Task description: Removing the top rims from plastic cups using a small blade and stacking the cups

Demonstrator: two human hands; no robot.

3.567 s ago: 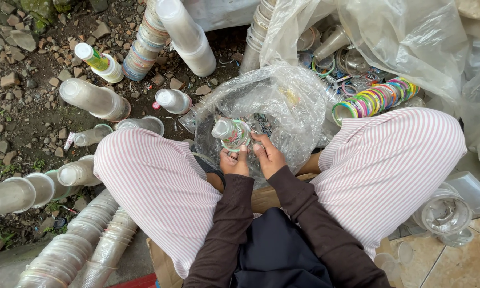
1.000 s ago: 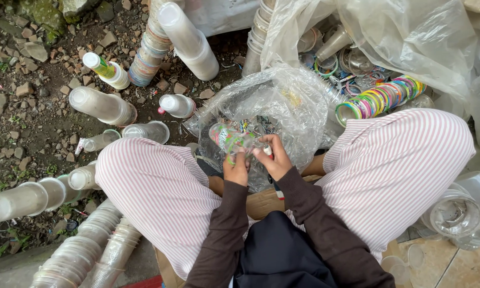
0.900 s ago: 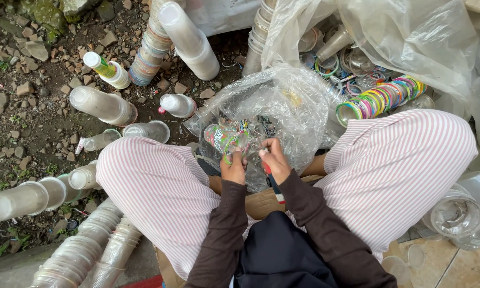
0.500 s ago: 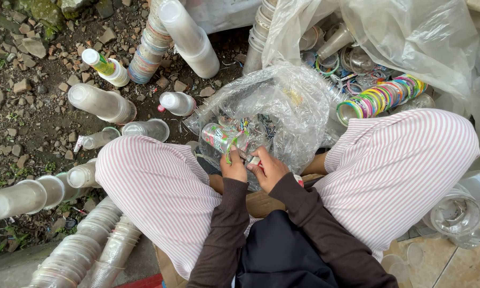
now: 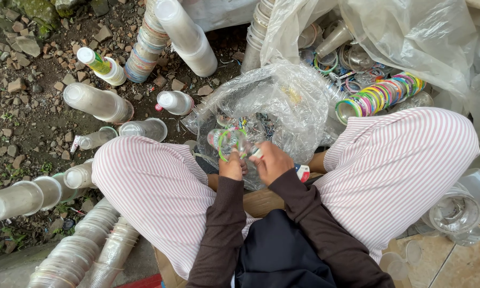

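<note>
Since the earlier frame we have brought our hands closer together over the clear plastic bag [image 5: 282, 106], and the cup now sits higher against our left fingers. Our left hand [image 5: 233, 166] pinches a clear plastic cup with a green rim [image 5: 226, 141], its fingers curled tight around the rim, just above our lap and between our striped knees. Our right hand [image 5: 269, 160] is closed around a small cutter with a red and white handle [image 5: 303, 172], its tip against the cup's rim. We judge that we are in the middle of slicing the coloured rim band off the cup; the next move calls for steady turning of the cup while the blade follows the rim, keeping our left fingertips clear. To the far right a row of coloured rim rings [image 5: 381, 96] lies in a large clear sack [image 5: 410, 37]. On the left, stacks of nested clear cups [image 5: 98, 104] lie on the stony ground [image 5: 21, 64].
</note>
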